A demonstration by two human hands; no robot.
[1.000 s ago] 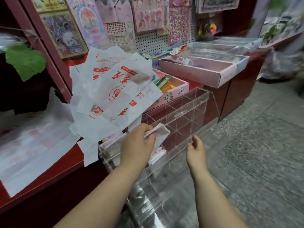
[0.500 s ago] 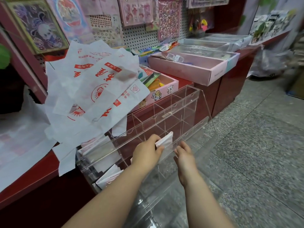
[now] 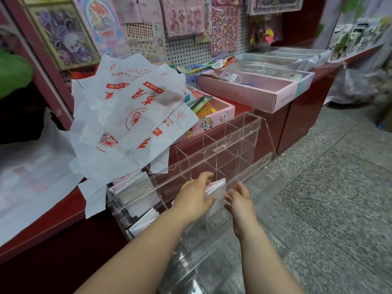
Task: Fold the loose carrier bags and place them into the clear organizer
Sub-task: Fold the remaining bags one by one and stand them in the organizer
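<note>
1. A folded bag [image 3: 216,187] is pinched in the left hand [image 3: 194,199] at a middle compartment of the clear organizer [image 3: 251,132]; the right hand [image 3: 240,200] is held just beside, fingers loosely spread.
2. More folded bags [image 3: 144,221] are seen in near-left compartments; a pile of loose carrier bags [image 3: 131,115] is left on the red counter [image 3: 63,211].
3. Exact counts are blurred by acrylic glare.

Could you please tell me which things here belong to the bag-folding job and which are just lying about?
Job: left hand gripping folded bag; right hand; clear organizer; loose carrier bags.
Lying about: pink tray; cartoon box; sticker sheets; green leaf.
</note>
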